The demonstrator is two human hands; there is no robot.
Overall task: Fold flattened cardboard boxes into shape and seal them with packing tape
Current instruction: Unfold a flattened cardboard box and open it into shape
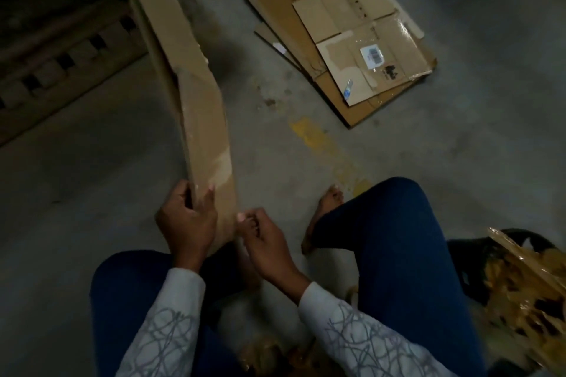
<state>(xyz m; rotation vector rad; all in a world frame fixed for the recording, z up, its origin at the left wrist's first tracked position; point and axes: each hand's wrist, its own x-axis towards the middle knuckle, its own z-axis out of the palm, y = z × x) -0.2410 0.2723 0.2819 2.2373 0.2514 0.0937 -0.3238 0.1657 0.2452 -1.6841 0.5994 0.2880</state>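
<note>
A long flattened cardboard box (pixel 196 95) stands on edge in front of me, leaning away toward the upper left. My left hand (pixel 186 217) grips its near end, fingers curled round the edge and thumb on the face. My right hand (pixel 260 232) is at the lower right corner of the same box, its fingertips pinching the edge there. A patch of old clear tape shines on the box near my left hand. No tape roll is visible.
A stack of flattened boxes (pixel 343 37) lies on the concrete floor at the upper right. A dark crate-like structure (pixel 61 49) sits at the upper left. Crumpled brown tape or plastic (pixel 526 291) lies on a dark seat at the right. My knees and bare foot (pixel 324 208) are below.
</note>
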